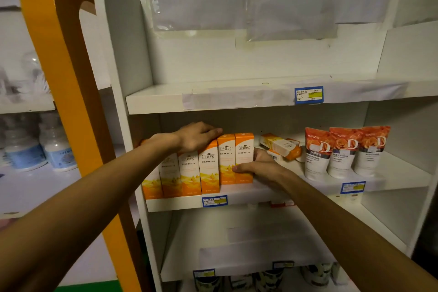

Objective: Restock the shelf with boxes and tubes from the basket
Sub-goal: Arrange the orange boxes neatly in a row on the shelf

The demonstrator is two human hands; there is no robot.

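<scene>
1. Head view: the left hand lies flat on top of the boxes, fingers straight, likely to keep the row from tipping; the right hand holds the end box, thumb in front and fingers curled behind, likely to push it snug against the rest.
2. The boxes are tall, orange and white; they stand in a row on the middle shelf.
3. Three tubes stand well to the right; more boxes lie flat between; no basket shows.
</scene>
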